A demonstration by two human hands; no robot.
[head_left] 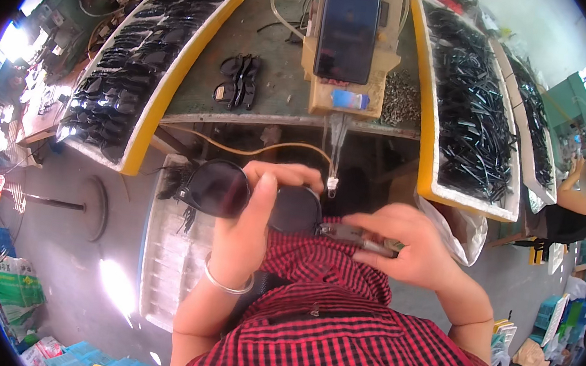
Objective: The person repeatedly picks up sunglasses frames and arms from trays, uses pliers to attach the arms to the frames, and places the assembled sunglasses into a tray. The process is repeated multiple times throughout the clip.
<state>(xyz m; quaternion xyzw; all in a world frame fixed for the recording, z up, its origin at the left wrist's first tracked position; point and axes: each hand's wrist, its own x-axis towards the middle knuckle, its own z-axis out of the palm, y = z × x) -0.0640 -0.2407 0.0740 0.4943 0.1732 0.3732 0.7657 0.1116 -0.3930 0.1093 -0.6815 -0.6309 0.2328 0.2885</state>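
My left hand [255, 211] is closed on a black sunglasses front [218, 188] with two dark lenses, thumb on the near side and fingers behind the bridge. In my right hand [417, 248] is a pair of metal pliers [348, 235]. Their jaws meet the right end of the sunglasses front, by the hinge corner; whether they grip it I cannot tell. No temple shows on that right end. Just beyond the hands hangs a clear nozzle [337, 145] with a small pale tip, below the bench edge.
A yellow-edged tray [144, 130] of dark sunglasses fronts slopes at left; another tray [427, 146] holds black temples at right. A phone [348, 29] stands on a yellowish machine, beside small metal parts [401, 98]. Stacked sunglasses [237, 80] lie on the bench. Another person sits far right.
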